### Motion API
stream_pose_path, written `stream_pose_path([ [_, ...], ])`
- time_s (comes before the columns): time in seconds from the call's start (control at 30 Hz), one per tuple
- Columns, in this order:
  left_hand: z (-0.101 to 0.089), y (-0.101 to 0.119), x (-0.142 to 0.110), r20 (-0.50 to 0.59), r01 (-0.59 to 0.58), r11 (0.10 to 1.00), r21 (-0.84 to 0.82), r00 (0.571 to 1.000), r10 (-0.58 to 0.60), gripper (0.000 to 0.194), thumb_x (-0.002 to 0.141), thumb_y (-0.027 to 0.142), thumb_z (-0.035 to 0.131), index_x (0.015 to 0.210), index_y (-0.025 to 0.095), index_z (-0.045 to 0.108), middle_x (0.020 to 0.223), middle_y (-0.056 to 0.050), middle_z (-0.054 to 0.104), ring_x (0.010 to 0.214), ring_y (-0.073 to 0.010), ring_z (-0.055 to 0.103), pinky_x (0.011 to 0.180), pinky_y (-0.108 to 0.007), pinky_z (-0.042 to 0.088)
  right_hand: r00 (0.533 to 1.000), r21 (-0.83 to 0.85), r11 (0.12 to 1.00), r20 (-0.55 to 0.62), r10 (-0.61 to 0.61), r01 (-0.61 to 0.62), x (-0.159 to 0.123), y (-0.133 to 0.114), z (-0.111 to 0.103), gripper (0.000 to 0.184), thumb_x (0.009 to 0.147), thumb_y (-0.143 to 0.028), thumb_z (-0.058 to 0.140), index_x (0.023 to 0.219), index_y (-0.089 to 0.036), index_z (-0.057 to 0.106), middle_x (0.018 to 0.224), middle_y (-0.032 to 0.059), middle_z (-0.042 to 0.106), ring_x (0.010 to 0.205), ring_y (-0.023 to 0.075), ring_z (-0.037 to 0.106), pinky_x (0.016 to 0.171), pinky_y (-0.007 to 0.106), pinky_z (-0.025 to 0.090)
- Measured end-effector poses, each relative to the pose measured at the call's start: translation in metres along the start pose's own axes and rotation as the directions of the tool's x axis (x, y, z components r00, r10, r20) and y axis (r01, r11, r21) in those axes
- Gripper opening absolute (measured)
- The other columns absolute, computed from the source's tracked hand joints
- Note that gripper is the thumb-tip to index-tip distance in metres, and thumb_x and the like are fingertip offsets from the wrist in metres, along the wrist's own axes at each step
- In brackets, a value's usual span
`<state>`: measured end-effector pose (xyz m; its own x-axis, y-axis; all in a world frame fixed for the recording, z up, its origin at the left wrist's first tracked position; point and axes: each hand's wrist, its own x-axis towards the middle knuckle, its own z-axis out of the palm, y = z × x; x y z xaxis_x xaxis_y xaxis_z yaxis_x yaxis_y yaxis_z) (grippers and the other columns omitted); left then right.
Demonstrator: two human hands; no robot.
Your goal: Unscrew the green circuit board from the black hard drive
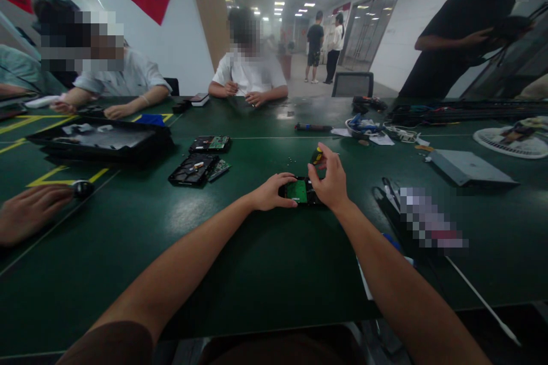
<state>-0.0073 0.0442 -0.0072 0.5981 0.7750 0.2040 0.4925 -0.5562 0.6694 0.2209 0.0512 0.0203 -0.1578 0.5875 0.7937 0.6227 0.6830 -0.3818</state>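
A black hard drive with a green circuit board (296, 191) lies on the table in front of me. My left hand (274, 191) grips its left end, fingers along the far edge and thumb along the near edge. Over the right end is my right hand (330, 182), curled round a small screwdriver with a yellow and black handle (317, 155). The screwdriver's tip is hidden. Just beyond the drive, several tiny screws (291, 160) lie loose. To the left are an opened black drive casing (192, 170), a loose circuit board (220, 170) and another drive (209, 144).
A black tray (103, 140) stands at the left, near another person's hand on a dark round object (83, 189). At the right lie a grey flat box (471, 167), a bundle of cables (363, 127) and a pen-like tool (313, 127). People sit across the green table (240, 274).
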Motion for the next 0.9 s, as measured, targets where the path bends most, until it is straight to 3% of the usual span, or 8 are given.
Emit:
stream_pose_path([
  [0.1,-0.0002,-0.0004,-0.0001,0.005,0.008,1.000,0.001,1.000,-0.008,0.084,0.072,0.056,0.080,0.144,0.023,0.052,0.156,-0.013,0.042,0.143,-0.0343,0.041,0.119,-0.051,0.032,1.000,0.035,0.999,0.003,0.001,-0.001,-0.0004,0.0004,0.0011,0.067,0.094,-0.023,0.054,0.155,-0.028,0.029,0.137,0.0133,0.054,0.097,0.0246,0.065,0.090,0.049,0.061],
  [0.27,0.0003,-0.0019,0.0002,0.004,0.002,1.000,0.005,1.000,-0.002,0.085,0.072,0.056,0.080,0.144,0.023,0.052,0.155,-0.013,0.043,0.143,-0.0346,0.041,0.120,-0.051,0.032,1.000,0.017,1.000,0.007,0.020,-0.020,-0.0002,-0.0008,-0.0004,0.064,0.094,-0.028,0.057,0.153,-0.030,0.034,0.125,0.0112,0.058,0.092,0.0241,0.064,0.083,0.047,0.062],
  [0.47,0.0003,-0.0015,-0.0001,0.003,0.013,1.000,-0.006,1.000,-0.013,0.084,0.071,0.056,0.080,0.144,0.025,0.052,0.156,-0.012,0.042,0.143,-0.0355,0.041,0.119,-0.053,0.032,1.000,0.019,1.000,0.020,0.002,-0.002,0.0005,-0.0038,-0.0013,0.067,0.095,-0.023,0.052,0.157,-0.031,0.027,0.136,0.0112,0.056,0.100,0.0251,0.065,0.093,0.050,0.059],
  [0.67,-0.0001,-0.0008,-0.0005,0.003,0.004,1.000,0.004,1.000,-0.004,0.084,0.072,0.057,0.080,0.144,0.023,0.052,0.155,-0.013,0.043,0.143,-0.0345,0.041,0.119,-0.051,0.032,1.000,-0.020,1.000,0.011,0.024,-0.024,0.0003,-0.0019,-0.0010,0.063,0.094,-0.029,0.058,0.153,-0.030,0.034,0.120,0.0104,0.059,0.091,0.0241,0.062,0.082,0.048,0.062],
  [0.83,0.0012,-0.0014,-0.0001,-0.003,0.017,1.000,-0.002,1.000,-0.017,0.085,0.071,0.057,0.081,0.144,0.024,0.052,0.155,-0.013,0.043,0.142,-0.0349,0.043,0.119,-0.052,0.033,1.000,0.000,1.000,0.017,-0.003,0.003,0.0001,-0.0024,-0.0003,0.066,0.095,-0.024,0.053,0.156,-0.030,0.028,0.132,0.0113,0.056,0.100,0.0259,0.063,0.092,0.051,0.059],
  [0.9,0.0013,-0.0020,0.0001,-0.006,0.006,1.000,-0.001,1.000,-0.006,0.085,0.072,0.057,0.080,0.144,0.024,0.052,0.154,-0.013,0.044,0.142,-0.0347,0.043,0.119,-0.051,0.033,1.000,0.010,1.000,0.012,0.001,-0.001,0.0003,-0.0026,-0.0004,0.066,0.095,-0.024,0.054,0.156,-0.029,0.029,0.131,0.0116,0.056,0.097,0.0250,0.063,0.089,0.049,0.060],
])
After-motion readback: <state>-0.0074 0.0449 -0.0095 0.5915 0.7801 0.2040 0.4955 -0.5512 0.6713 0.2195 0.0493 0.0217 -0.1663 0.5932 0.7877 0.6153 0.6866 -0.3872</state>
